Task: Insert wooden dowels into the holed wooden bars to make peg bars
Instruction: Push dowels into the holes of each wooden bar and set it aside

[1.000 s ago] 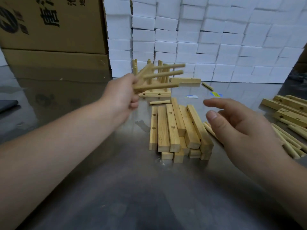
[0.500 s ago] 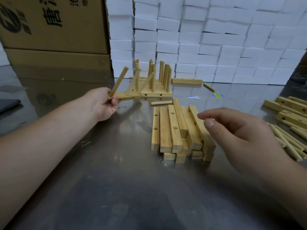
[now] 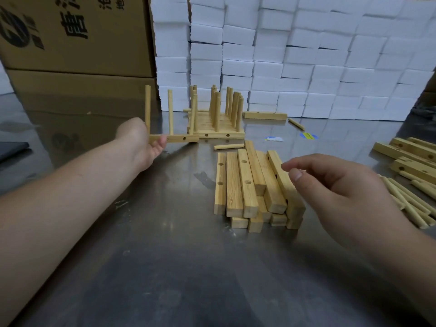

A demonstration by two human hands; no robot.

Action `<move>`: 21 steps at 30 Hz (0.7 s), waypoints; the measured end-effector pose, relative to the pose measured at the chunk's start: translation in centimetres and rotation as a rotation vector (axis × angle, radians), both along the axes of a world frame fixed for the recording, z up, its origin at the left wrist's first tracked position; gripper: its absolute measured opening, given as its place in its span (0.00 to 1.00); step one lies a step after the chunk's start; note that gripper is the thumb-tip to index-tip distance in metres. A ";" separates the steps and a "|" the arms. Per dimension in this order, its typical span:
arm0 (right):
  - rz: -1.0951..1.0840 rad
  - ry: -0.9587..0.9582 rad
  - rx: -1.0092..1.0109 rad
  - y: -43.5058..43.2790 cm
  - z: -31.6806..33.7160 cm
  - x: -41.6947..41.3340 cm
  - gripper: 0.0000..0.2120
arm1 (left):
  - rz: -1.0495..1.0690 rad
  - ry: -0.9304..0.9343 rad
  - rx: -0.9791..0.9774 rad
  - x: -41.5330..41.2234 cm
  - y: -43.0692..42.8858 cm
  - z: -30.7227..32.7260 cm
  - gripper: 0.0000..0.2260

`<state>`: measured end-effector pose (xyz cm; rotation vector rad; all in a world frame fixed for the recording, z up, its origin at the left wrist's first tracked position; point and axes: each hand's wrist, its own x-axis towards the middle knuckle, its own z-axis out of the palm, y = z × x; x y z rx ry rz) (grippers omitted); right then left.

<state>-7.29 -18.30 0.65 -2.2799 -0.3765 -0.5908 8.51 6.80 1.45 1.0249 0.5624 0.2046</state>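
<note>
One head-worn view, facing forward and down; stack of holed bars [image 3: 250, 185] close below, white block wall [image 3: 306, 55] beyond it.

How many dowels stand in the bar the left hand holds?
3 dowels in the bar: one beside the left hand, one mid-bar, one at the right end, overlapping finished peg bars behind.
</note>
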 end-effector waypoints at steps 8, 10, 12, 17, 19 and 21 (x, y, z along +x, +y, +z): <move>0.001 -0.013 0.003 0.0 0.0 0.1 0.07 | -0.041 0.017 0.408 1.3 0.6 -1.4 0.04; -0.007 -0.014 0.000 0.0 0.0 0.2 0.06 | -0.056 0.009 0.480 1.6 0.9 -1.6 0.03; -0.018 -0.011 -0.021 -0.1 0.0 0.2 0.06 | -0.096 -0.045 0.594 1.7 0.9 -2.1 0.09; -0.006 -0.009 -0.037 -0.1 0.0 0.2 0.06 | -0.120 -0.099 1.021 1.7 1.0 -3.3 0.25; -0.006 -0.008 -0.049 -0.1 0.0 0.3 0.07 | -0.124 -0.087 1.181 1.5 0.9 -3.5 0.18; 0.001 -0.001 -0.050 -0.1 -0.1 0.3 0.07 | -0.180 -0.069 1.249 1.3 0.6 -3.8 0.12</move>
